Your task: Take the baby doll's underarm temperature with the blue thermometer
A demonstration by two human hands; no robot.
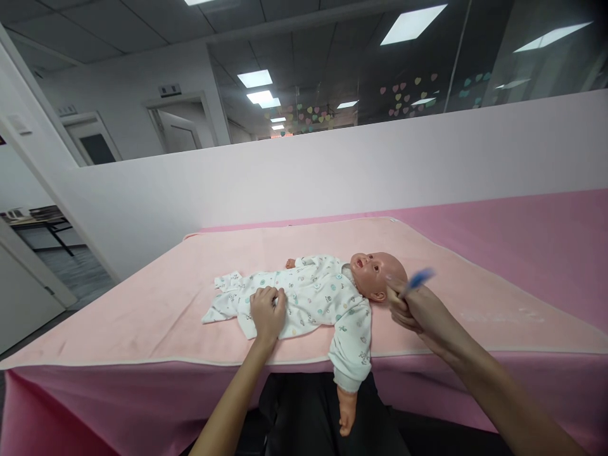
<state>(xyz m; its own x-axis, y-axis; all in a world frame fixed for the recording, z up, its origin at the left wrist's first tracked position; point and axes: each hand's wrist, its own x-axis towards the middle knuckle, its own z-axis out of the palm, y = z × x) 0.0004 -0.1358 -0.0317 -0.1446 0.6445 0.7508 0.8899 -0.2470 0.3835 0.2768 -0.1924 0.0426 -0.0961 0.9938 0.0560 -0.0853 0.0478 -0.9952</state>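
Note:
A baby doll (311, 294) in white printed clothes lies on its back, head to the right, one arm hanging over the front edge. My left hand (267, 311) rests on the doll's lower body with its fingers curled. What those fingers hold, if anything, is hidden. Beside the doll's head (380, 273), my right hand (412, 310) is closed round a small blue object (418, 278), smeared by motion, so its kind does not show. The fingertips are close to the side of the head; whether they touch it I cannot tell.
A peach-pink mat (175, 304) lies beneath the doll, over a pink cover (536, 240). Behind stands a white low wall (332, 174) with glass above. At the far left is a table (42, 221) with stacked items. My dark-clothed legs are below the front edge.

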